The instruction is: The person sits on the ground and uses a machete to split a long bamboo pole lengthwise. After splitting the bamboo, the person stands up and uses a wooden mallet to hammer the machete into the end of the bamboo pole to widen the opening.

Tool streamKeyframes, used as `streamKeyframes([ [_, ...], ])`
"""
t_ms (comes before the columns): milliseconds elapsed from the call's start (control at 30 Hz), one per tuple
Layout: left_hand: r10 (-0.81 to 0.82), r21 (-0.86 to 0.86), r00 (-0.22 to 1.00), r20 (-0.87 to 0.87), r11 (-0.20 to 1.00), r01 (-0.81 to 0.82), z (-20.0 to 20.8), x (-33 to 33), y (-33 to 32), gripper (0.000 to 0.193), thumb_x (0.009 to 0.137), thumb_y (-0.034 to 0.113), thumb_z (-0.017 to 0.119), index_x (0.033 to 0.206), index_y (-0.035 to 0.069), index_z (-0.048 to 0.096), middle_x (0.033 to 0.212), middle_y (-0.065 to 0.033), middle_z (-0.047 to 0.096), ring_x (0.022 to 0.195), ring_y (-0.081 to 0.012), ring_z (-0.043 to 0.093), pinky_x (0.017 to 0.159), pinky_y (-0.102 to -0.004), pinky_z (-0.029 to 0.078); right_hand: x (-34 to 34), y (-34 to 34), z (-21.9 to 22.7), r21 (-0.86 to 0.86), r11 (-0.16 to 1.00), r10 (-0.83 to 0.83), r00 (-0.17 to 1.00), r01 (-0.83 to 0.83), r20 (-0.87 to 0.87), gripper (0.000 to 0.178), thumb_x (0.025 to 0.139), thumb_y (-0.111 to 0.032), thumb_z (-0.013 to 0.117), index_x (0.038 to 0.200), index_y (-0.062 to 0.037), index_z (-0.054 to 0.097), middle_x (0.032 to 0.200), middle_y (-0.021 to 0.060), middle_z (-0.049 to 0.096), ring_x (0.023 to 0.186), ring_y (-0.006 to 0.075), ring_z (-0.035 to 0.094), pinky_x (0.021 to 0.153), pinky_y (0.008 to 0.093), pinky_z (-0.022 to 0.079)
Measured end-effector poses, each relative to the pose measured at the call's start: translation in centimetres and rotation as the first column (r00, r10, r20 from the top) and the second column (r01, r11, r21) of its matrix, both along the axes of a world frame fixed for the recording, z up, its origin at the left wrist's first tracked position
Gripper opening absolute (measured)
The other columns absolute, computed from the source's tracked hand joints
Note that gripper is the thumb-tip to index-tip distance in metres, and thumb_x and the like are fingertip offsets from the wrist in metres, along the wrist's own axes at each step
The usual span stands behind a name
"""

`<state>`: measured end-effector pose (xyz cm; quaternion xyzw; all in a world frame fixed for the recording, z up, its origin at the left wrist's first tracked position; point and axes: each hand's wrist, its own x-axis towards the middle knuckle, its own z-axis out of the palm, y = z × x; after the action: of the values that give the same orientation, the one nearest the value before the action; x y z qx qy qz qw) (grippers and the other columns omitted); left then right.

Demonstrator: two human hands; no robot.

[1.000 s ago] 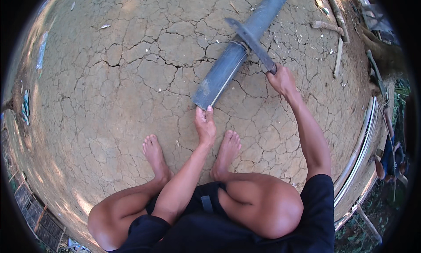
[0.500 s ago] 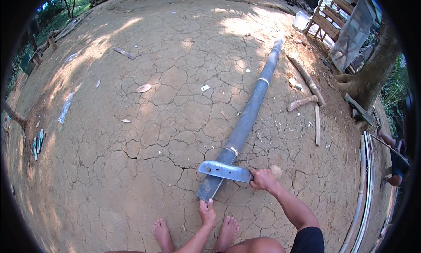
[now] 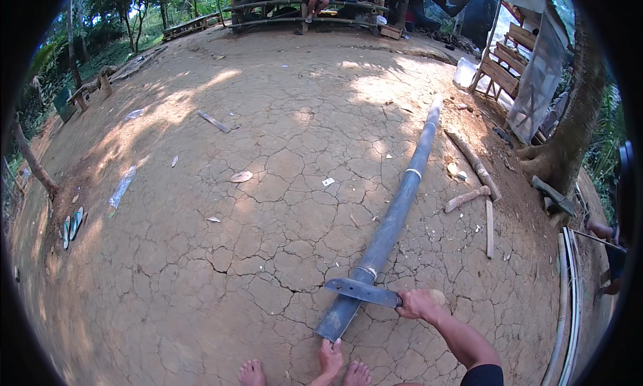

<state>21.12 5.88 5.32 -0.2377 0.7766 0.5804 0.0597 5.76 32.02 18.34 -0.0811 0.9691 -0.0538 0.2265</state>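
Observation:
A long dark bamboo pole (image 3: pixel 392 228) with pale joint rings lies on the ground, running from my feet toward the far right. My left hand (image 3: pixel 330 357) is closed on its near cut end, thumb and fingers at the rim. With my right hand (image 3: pixel 418 305) I grip the handle of a machete (image 3: pixel 362 291). Its broad grey blade, with holes near the tip, crosses the pole just short of the nearest ring. I cannot tell whether the blade touches the bamboo or hovers above it.
Sticks (image 3: pixel 474 164) lie right of the pole near a tree trunk (image 3: pixel 569 138). Long pale poles (image 3: pixel 570 305) line the right side, where another person (image 3: pixel 611 252) partly shows. Flip-flops (image 3: pixel 72 226) lie left. Someone sits on a bamboo bench (image 3: pixel 268 21) far back.
My view has tilted up, bringing the far bench into the picture. The machete blade has turned, so its face looks narrower and darker. Both hands keep their holds.

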Motion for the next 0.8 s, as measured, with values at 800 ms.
streamKeyframes([
  [800,0.044,0.079,0.999,-0.023,0.996,-0.042,1.4,0.1,-0.6,0.026,0.101,0.017,0.059,0.121,-0.001,0.057,0.090,-0.0078,0.067,0.080,-0.0118,0.058,0.073,-0.0306,0.047,1.9,-1.0,-4.8,-0.220,0.886,-0.430,0.900,0.407,-0.066,0.038,0.078,-0.028,0.063,0.102,-0.0004,0.071,0.086,0.0307,0.069,0.085,0.0469,0.068,0.081,0.0532,0.055],
])
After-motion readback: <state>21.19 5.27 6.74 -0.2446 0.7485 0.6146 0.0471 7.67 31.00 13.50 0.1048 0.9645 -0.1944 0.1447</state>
